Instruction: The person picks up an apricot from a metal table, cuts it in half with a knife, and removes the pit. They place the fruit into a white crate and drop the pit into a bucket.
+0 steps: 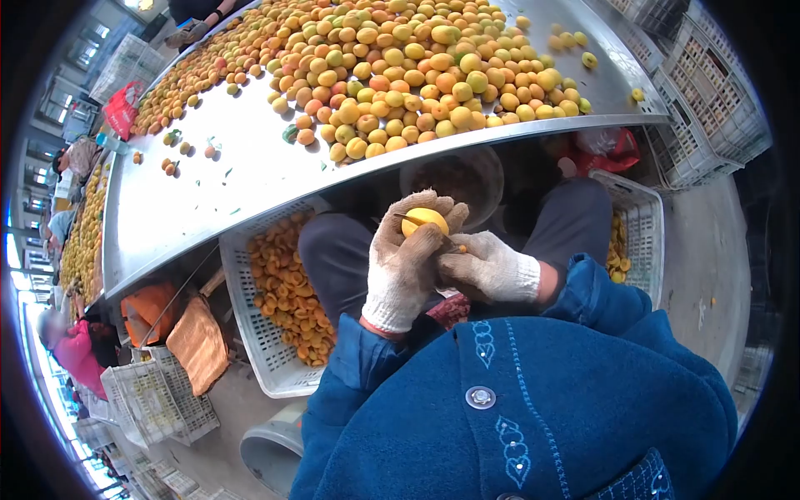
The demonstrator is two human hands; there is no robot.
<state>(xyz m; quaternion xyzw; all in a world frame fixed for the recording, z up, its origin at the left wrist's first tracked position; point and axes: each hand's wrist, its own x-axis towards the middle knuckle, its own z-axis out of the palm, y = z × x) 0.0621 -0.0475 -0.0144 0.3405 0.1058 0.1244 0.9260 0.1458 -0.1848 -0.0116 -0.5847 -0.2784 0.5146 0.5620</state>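
My left hand (395, 271), in a stained knitted glove, is closed around a yellow apricot (424, 222) above my lap. A thin dark blade lies across the fruit, seemingly that of a small knife. My right hand (492, 265), gloved too, is closed close beside it, with the knife's handle hidden in the fingers. Beyond my hands, a heap of apricots (392, 75) covers much of the metal table (167, 217). To the left of my knees stands a white crate (279, 379) of halved apricots (287, 292).
Another white crate (646, 225) with fruit stands by my right knee. Under the table edge is a round tub (492, 187). Stacked crates (708, 92) rise at the right. A grey bucket (275, 446) sits below left, near a person in pink (75, 354).
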